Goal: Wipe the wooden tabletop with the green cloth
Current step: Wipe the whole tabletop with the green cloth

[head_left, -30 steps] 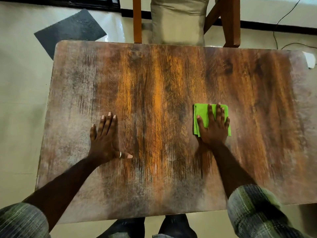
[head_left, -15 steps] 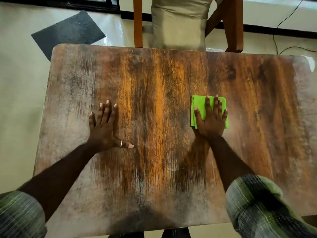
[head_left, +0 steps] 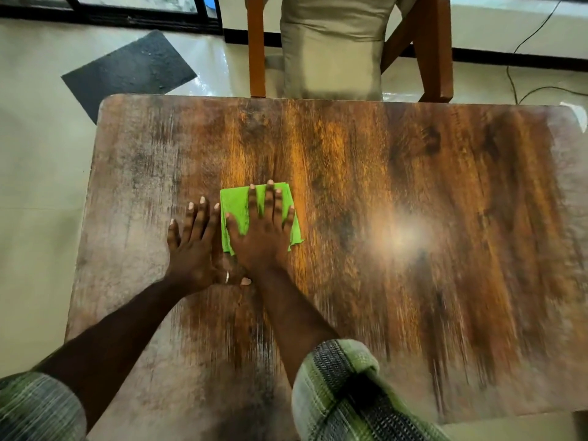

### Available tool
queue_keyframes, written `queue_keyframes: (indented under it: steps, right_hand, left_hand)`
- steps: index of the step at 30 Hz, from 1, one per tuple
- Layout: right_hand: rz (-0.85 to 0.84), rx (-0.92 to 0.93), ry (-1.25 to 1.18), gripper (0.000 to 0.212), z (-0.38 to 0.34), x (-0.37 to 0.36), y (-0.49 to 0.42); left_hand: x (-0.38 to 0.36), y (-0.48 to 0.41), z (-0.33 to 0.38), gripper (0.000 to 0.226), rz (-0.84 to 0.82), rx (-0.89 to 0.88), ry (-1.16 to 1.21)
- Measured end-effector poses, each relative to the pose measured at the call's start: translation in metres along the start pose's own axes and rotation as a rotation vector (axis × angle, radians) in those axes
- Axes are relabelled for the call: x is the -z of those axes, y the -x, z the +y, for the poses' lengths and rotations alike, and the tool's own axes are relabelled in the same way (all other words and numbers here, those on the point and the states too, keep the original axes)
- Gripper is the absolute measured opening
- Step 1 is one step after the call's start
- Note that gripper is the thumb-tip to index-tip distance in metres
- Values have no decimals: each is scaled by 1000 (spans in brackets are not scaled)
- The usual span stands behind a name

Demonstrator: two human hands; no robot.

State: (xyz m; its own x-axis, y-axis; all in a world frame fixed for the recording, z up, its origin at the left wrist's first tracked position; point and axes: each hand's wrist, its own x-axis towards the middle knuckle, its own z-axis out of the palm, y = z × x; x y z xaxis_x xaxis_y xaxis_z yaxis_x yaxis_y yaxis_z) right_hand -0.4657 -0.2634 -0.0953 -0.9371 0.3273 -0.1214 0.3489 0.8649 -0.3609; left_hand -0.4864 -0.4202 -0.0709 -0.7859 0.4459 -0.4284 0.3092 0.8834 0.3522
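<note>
A folded green cloth (head_left: 236,207) lies flat on the wooden tabletop (head_left: 413,192), a little left of its middle. My right hand (head_left: 265,232) presses down on the cloth with fingers spread, covering most of it. My left hand (head_left: 197,246) rests flat on the bare wood directly left of the cloth, fingers apart, holding nothing. Its thumb, with a ring, reaches under my right wrist. The two hands nearly touch.
A wooden chair (head_left: 432,49) with a beige cushion (head_left: 331,49) stands against the table's far edge. A dark mat (head_left: 127,71) lies on the floor at the far left. A black cable (head_left: 521,68) runs along the floor at the far right.
My right hand has slid the green cloth leftward across the table until it sits beside my left hand. The left hand has stayed planted flat.
</note>
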Motion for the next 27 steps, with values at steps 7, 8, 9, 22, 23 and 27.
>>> queue_keyframes:
  steps: [7,8,9,22,23,27]
  right_hand:
    - [29,-112,64,81,103,37,-24]
    - [32,-133,86,81,127,47,-29]
    - [38,-150,100,81,152,57,-33]
    - [113,-298,131,81,251,93,-40]
    - [108,-296,128,81,237,87,-40]
    - [77,-203,114,81,156,54,-37]
  left_hand:
    - [3,1,5,167,-35,15,-17]
    - [3,1,4,167,-39,15,-12]
    - [3,1,4,167,-42,16,-9]
    - [3,0,4,168,-54,-8,-13]
    - [3,0,3,168,-56,-8,-13]
    - [3,-1,3,169,-71,-4,-12]
